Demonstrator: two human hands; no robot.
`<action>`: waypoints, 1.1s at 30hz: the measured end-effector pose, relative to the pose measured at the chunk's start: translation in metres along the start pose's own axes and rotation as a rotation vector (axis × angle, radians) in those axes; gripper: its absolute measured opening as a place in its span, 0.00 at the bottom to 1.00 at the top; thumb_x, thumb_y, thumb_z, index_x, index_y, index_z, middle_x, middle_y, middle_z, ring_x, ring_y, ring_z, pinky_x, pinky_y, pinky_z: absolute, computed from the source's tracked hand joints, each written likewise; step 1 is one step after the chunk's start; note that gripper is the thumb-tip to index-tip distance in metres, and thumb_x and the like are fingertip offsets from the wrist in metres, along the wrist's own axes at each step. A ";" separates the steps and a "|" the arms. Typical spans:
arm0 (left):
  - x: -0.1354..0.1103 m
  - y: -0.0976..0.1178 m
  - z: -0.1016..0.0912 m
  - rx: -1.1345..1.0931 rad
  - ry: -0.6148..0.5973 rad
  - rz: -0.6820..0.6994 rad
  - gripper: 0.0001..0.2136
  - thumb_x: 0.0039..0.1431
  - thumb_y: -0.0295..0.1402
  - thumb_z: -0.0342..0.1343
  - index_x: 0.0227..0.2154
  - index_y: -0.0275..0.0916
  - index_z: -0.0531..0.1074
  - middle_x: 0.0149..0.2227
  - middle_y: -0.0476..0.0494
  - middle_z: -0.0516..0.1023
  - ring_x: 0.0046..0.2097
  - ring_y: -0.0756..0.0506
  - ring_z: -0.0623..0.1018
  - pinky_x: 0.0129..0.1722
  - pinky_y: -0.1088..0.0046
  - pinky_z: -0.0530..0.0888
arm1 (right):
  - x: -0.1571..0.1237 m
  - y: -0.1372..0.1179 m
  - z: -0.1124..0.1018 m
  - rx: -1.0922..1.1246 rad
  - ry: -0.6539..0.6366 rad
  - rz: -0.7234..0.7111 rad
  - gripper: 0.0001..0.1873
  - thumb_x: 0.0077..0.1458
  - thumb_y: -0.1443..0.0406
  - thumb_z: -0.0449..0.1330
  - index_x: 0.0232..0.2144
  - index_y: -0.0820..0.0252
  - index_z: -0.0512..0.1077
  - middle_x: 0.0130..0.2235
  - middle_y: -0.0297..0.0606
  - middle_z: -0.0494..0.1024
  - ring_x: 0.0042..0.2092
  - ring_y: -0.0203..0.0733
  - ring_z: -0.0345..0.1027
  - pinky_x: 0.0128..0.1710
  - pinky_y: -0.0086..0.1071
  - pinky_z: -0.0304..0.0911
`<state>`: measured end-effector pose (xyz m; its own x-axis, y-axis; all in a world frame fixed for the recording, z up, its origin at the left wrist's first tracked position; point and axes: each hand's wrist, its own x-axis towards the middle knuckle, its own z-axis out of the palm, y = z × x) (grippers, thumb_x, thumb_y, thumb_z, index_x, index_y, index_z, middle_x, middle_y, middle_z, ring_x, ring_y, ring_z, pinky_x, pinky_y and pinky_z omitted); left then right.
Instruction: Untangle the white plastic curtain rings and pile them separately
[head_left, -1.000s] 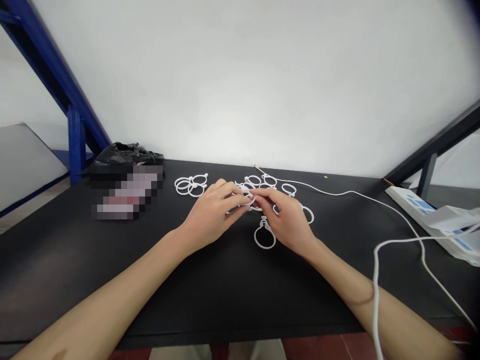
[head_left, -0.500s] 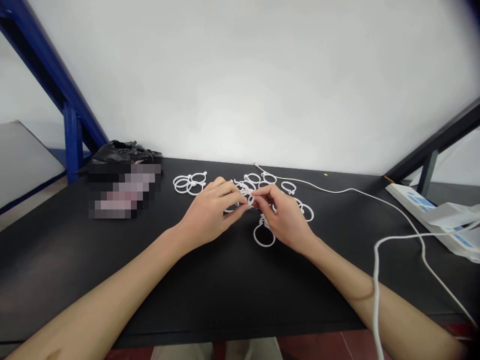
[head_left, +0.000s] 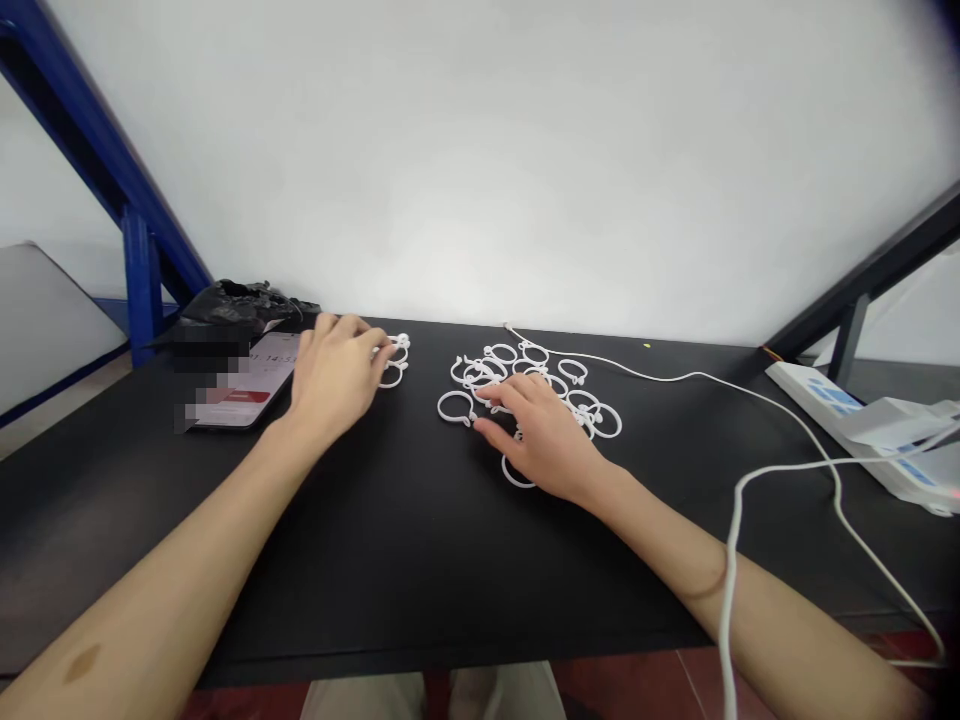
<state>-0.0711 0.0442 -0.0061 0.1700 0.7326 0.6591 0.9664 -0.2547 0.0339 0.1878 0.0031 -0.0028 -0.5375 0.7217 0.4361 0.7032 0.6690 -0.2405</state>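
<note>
My left hand (head_left: 337, 370) is over the small group of white plastic rings (head_left: 391, 376) at left of centre. Its thumb and fingertips are pinched together at a white ring (head_left: 399, 341), mostly hidden behind the fingers. My right hand (head_left: 544, 430) hovers at the larger loose pile of white rings (head_left: 606, 421), thumb and forefinger apart and nothing held between them. A single white ring with small knobs at its gap (head_left: 454, 407) lies just left of the right fingertips. Part of another ring (head_left: 517, 470) shows beneath the right palm.
A phone (head_left: 274, 370), partly blurred out, lies left of my left hand, with a crumpled black bag (head_left: 240, 300) behind it. A white cable (head_left: 697, 377) runs across the black table (head_left: 420, 570) and over my right forearm. A white-and-blue box (head_left: 832, 395) sits at the right.
My left hand has moved left from the middle to the small ring group. My right hand has parted from it and its fingers have spread. The phone screen shows more clearly.
</note>
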 end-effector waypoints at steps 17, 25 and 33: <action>-0.004 0.037 -0.016 -0.449 -0.140 0.157 0.12 0.65 0.39 0.49 0.45 0.41 0.73 0.44 0.43 0.76 0.46 0.41 0.70 0.49 0.59 0.69 | 0.003 -0.005 -0.002 0.281 0.096 0.102 0.06 0.59 0.68 0.56 0.39 0.58 0.72 0.38 0.38 0.78 0.41 0.42 0.68 0.45 0.38 0.64; -0.015 0.064 -0.014 -0.558 -0.232 0.237 0.13 0.66 0.36 0.50 0.50 0.41 0.69 0.41 0.44 0.76 0.42 0.43 0.73 0.41 0.64 0.72 | 0.007 0.003 -0.009 0.607 0.093 0.386 0.09 0.61 0.61 0.54 0.36 0.57 0.73 0.32 0.34 0.78 0.35 0.37 0.73 0.37 0.32 0.66; -0.014 0.065 -0.010 -0.497 -0.292 0.039 0.12 0.65 0.34 0.47 0.42 0.42 0.77 0.28 0.47 0.70 0.31 0.45 0.71 0.32 0.68 0.70 | 0.003 -0.008 -0.013 0.413 0.100 0.102 0.09 0.61 0.64 0.58 0.44 0.55 0.72 0.37 0.35 0.77 0.37 0.37 0.71 0.39 0.32 0.68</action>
<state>-0.0126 0.0112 -0.0056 0.3184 0.8425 0.4345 0.7637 -0.4995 0.4089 0.1870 -0.0022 0.0112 -0.4133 0.7807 0.4687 0.4941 0.6246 -0.6048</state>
